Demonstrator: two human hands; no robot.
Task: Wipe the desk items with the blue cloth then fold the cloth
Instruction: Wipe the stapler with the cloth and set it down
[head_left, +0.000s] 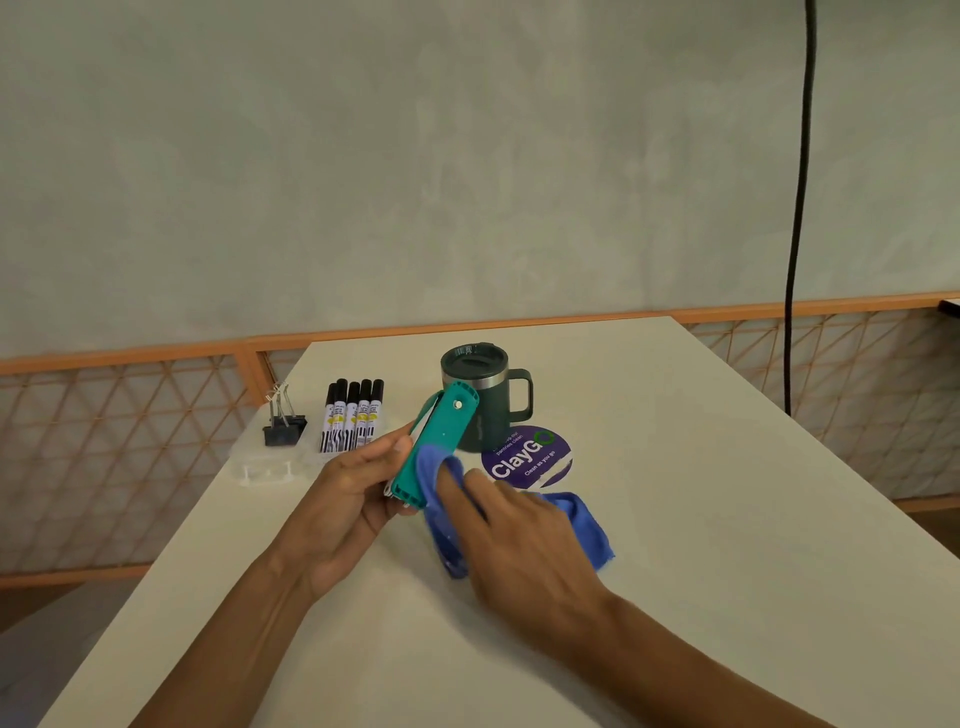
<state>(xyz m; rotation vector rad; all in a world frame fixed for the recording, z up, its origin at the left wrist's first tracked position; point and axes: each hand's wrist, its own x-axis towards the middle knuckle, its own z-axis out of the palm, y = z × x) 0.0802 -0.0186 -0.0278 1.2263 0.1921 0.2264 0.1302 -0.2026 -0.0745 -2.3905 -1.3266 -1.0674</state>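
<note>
Just now pressed onto the lower end of a tilted teal eraser (439, 436): blue cloth (579, 519), bunched under right hand (519, 545), fingers clamping it. Eraser gripped in left hand (353, 488), thumb curled around, near green mug (480, 400).

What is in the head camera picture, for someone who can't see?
A person's left hand holds a teal tool over a white table while the right hand wipes it with a blue cloth. Behind are a green mug, black markers and binder clips.

head-worn view, looking down, close.
</note>
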